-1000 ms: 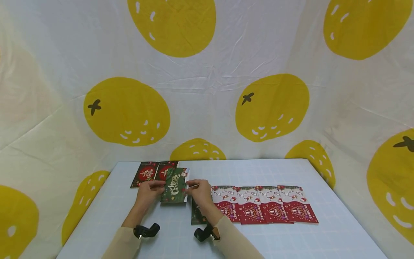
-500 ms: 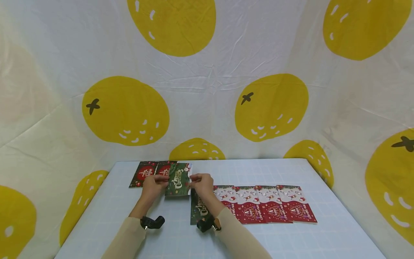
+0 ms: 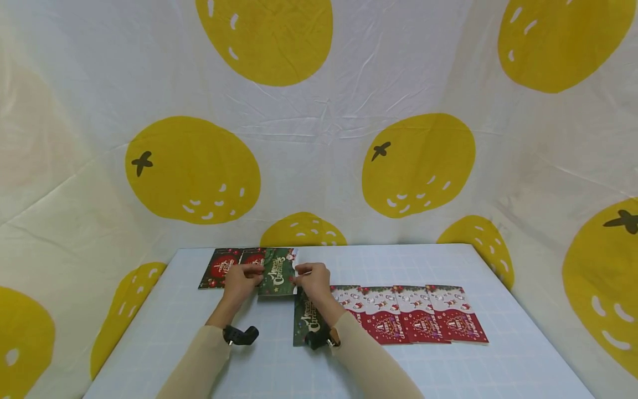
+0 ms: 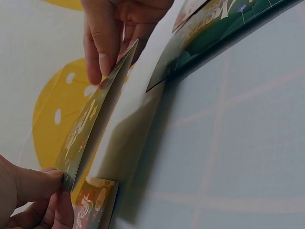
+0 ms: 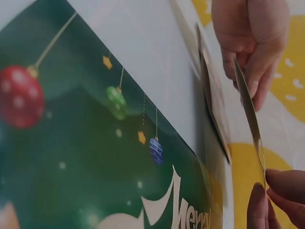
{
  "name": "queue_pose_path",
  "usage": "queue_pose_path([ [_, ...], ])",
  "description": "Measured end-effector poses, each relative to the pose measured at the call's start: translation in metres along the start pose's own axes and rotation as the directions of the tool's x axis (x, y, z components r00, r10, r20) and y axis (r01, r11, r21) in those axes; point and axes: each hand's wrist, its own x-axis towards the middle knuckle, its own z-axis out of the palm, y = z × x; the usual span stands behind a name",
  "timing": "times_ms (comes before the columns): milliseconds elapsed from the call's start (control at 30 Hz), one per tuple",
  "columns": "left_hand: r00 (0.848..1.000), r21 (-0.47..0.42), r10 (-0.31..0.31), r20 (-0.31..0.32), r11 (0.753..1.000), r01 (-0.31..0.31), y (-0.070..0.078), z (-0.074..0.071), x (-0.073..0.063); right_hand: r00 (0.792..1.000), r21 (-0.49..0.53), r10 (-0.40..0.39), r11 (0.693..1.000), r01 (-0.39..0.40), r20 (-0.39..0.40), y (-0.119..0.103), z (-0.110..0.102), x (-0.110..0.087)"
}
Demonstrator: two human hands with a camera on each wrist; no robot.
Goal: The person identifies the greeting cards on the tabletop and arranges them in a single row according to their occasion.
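Both hands hold a green Christmas card [image 3: 278, 272] by its opposite side edges. My left hand [image 3: 242, 285] pinches its left edge between thumb and fingers, and my right hand [image 3: 315, 284] pinches its right edge. In the left wrist view the held card [image 4: 97, 117] is raised off the table, with a shadow below it. It sits just right of two dark cards with red round prints [image 3: 222, 269], overlapping the second. A second green card [image 3: 303, 324] lies under my right wrist, partly hidden by it.
Several red-and-white Christmas cards [image 3: 423, 316] lie in an overlapping row to the right. The pale blue table [image 3: 269, 366] ends at a white curtain [image 3: 319, 166] with yellow fruit prints behind and at both sides.
The held green card has moved away from me and slightly right, up beside the dark red-print cards. Both hands travelled with it. The cards on the table stayed put.
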Motion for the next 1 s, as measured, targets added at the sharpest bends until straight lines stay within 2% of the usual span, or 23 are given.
queue_pose_path([
  [233, 1.0, 0.089, 0.028, 0.008, 0.996, -0.028, 0.004, 0.003, 0.007, 1.0, -0.036, 0.012, 0.999, -0.013, -0.024, 0.0, 0.002, 0.008],
  [367, 1.0, 0.138, 0.023, 0.015, 0.99, -0.025, 0.006, 0.006, 0.014, 0.999, -0.07, 0.017, 0.997, -0.019, -0.034, 0.001, 0.003, 0.013],
  [733, 0.998, 0.168, 0.047, 0.04, 0.984, -0.053, 0.003, 0.018, 0.026, 0.998, -0.114, 0.047, 0.992, -0.051, -0.034, 0.0, 0.002, 0.023],
  [1000, 0.995, 0.211, 0.081, 0.057, 0.973, -0.091, 0.0, 0.023, 0.03, 0.997, -0.158, 0.064, 0.985, -0.069, -0.036, 0.002, 0.004, 0.031],
])
